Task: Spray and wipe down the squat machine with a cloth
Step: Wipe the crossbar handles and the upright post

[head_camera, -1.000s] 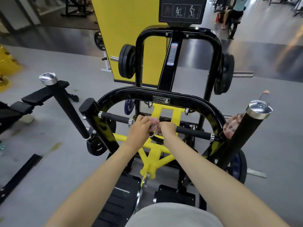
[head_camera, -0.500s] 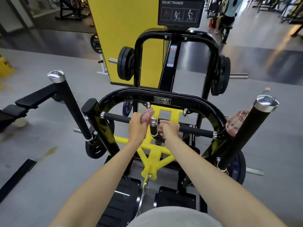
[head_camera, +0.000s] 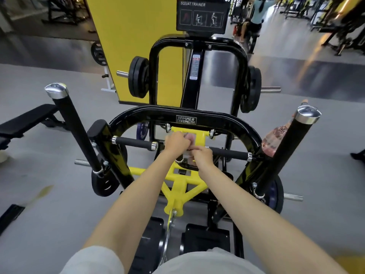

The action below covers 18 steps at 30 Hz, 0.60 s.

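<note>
The person stands over the squat machine (head_camera: 185, 120) with both arms stretched forward, so that the hands meet at its middle, just under the black hoop (head_camera: 239, 121) that carries the maker's label. The left hand (head_camera: 176, 143) has its fingers (head_camera: 184, 142) curled tightly round a bunched pink cloth (head_camera: 191, 137) and presses it against the yellow bracket (head_camera: 201, 139) between the two padded grip bars (head_camera: 134, 142). Bunching the cloth probably gives a firm pad that can be worked into the narrow corners where bracket and pins meet.

The right hand (head_camera: 204, 157) sits just below and beside the left, with its fingers drawn in and one finger reaching toward the cloth. Whether it grips the cloth's lower end or only steadies the part beneath cannot be told, because the left hand and the bracket hide the contact. Two hands so close together suggest that one guides while the other rubs.

The spray bottle (head_camera: 273, 140) is not in either hand. It is lodged on the person's right, between the hoop's end and the right-hand post (head_camera: 286, 149), with its nozzle showing above. Parked there it stays within reach and off the floor (head_camera: 49, 175) while both hands work.

By this reading the job is in its wiping stage at the centre. The grip bars, posts and foot plates (head_camera: 205, 238) look yet to be covered.
</note>
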Available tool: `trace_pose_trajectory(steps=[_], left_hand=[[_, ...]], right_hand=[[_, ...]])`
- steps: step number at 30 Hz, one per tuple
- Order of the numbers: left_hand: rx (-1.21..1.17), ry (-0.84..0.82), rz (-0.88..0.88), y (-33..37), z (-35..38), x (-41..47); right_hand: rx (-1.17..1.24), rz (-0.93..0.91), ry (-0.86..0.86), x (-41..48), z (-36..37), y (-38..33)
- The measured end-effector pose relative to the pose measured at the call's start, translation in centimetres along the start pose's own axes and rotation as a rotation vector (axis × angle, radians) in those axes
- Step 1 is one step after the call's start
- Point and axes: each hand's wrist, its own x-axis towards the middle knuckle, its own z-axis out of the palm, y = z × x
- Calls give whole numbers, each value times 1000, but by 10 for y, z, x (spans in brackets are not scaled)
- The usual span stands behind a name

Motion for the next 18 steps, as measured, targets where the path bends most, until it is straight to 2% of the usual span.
trace_pose_trajectory(steps=[3,5,8,15,18], left_hand=[[-414,-29,-224,1,-4,10],[-698,4,-281,-1,-5,6],[-945,54,-309,-12,-2,-9],[-1114,156,-326,-30,18,-28],[-990,266,-304,-20,29,-33]], right_hand=[[-108,-81,-13,-2,0,-3],[-191,-139,-49,-2,7,-2],[-261,-185,-43,-4,20,3],[-228,-150,-25,3,15,5],[-243,-145,-35,3,15,5]])
